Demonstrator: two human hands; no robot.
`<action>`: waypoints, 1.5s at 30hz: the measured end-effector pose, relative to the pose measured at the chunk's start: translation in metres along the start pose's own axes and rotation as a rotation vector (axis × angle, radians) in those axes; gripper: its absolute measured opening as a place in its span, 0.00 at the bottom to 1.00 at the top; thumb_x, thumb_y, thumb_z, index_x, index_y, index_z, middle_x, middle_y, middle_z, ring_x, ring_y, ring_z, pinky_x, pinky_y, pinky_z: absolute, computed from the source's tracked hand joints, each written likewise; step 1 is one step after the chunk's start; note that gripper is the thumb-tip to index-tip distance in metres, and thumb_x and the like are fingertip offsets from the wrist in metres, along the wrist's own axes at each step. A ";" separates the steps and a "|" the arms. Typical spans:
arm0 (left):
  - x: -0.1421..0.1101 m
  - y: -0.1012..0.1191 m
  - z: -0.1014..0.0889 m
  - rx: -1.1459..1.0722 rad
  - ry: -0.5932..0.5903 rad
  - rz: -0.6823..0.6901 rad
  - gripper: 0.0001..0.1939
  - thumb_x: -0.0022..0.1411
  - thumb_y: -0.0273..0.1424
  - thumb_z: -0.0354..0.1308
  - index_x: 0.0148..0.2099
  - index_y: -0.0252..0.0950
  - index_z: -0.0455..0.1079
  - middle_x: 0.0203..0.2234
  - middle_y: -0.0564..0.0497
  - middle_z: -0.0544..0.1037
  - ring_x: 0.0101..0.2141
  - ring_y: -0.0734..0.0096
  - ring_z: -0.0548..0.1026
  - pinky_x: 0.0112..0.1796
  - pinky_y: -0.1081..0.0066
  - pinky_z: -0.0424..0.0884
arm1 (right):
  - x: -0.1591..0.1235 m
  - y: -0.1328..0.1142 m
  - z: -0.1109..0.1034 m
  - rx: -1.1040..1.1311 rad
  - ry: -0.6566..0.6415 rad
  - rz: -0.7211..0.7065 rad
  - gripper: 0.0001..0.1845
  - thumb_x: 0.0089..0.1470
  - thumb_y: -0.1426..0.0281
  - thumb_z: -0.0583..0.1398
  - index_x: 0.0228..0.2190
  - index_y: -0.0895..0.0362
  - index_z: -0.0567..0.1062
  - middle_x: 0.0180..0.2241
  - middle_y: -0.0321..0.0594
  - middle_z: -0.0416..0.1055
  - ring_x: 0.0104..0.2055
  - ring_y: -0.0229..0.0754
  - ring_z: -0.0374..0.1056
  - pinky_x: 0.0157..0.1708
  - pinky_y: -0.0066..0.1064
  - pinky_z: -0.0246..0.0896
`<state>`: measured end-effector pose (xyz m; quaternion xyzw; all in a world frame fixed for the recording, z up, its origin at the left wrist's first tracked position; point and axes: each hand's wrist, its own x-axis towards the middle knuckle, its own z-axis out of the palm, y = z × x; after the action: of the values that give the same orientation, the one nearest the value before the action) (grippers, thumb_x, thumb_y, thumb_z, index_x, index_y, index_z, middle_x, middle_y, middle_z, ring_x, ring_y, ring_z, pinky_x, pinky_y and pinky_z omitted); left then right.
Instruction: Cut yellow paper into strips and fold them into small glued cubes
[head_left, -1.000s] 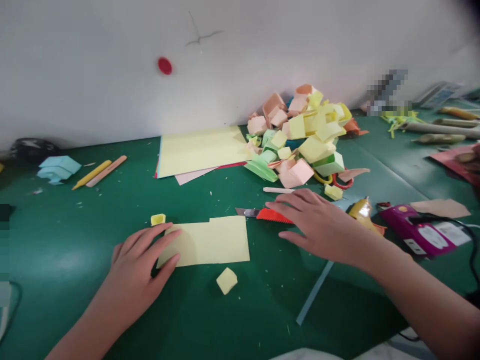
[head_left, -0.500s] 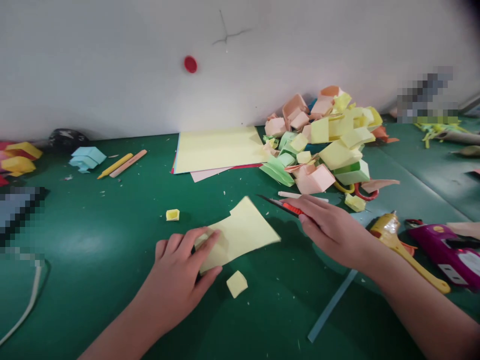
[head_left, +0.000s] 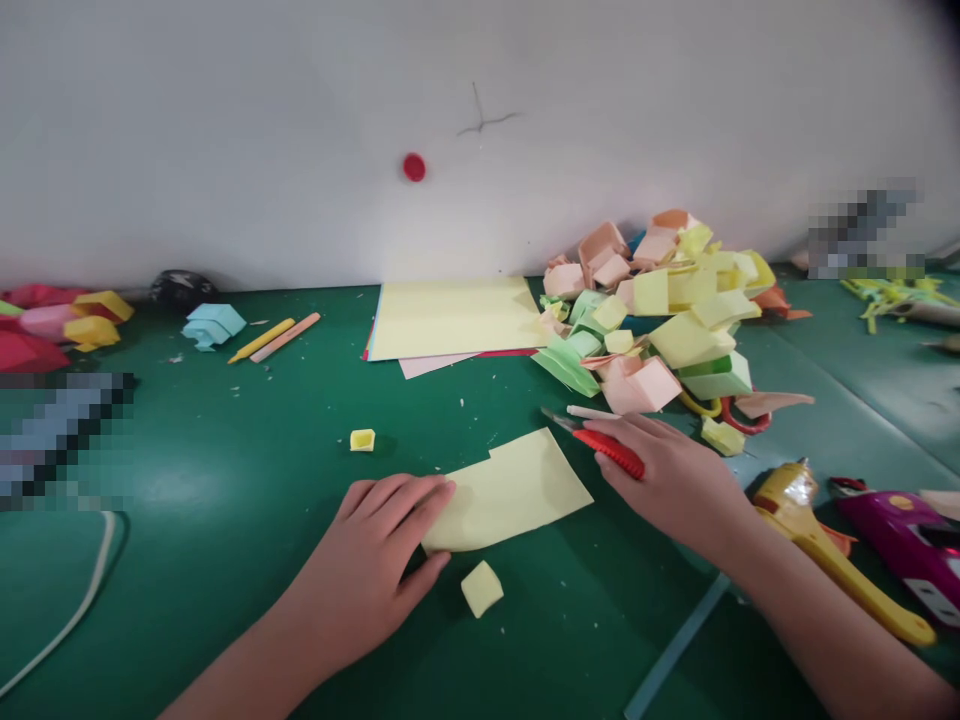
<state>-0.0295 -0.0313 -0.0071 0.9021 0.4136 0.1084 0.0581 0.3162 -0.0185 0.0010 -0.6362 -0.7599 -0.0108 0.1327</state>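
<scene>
My left hand (head_left: pixel 375 560) lies flat, fingers stretched, pressing the left end of a pale yellow paper sheet (head_left: pixel 517 490) on the green mat (head_left: pixel 225 480). My right hand (head_left: pixel 667 475) is closed around a red utility knife (head_left: pixel 607 448); its blade points left and away, just beyond the sheet's right corner. A small folded yellow cube (head_left: pixel 481 588) lies just below the sheet, and a smaller yellow piece (head_left: pixel 362 439) sits to the upper left.
A heap of folded paper boxes (head_left: pixel 660 310) and a stack of paper sheets (head_left: pixel 457 320) stand by the wall. A yellow glue gun (head_left: pixel 817 530) and a purple tool (head_left: pixel 900 535) lie at right. Pencils (head_left: pixel 274 338), blue folded paper (head_left: pixel 212 325) and a white cable (head_left: pixel 67 620) lie at left.
My right hand closed on the red knife and lifted it off the mat. My left hand turned the yellow sheet and holds it flat. The view shifted left.
</scene>
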 end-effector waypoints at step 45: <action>0.010 0.001 0.005 0.005 0.295 0.171 0.11 0.72 0.26 0.54 0.49 0.33 0.76 0.45 0.46 0.81 0.45 0.62 0.77 0.46 0.62 0.77 | -0.005 -0.055 0.023 0.471 -0.119 -0.185 0.12 0.66 0.72 0.53 0.41 0.52 0.77 0.39 0.42 0.75 0.41 0.48 0.70 0.41 0.44 0.67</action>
<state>-0.0216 -0.0247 -0.0100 0.9084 0.3397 0.2433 -0.0150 0.2591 -0.0295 -0.0134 -0.5151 -0.8028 0.1918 0.2310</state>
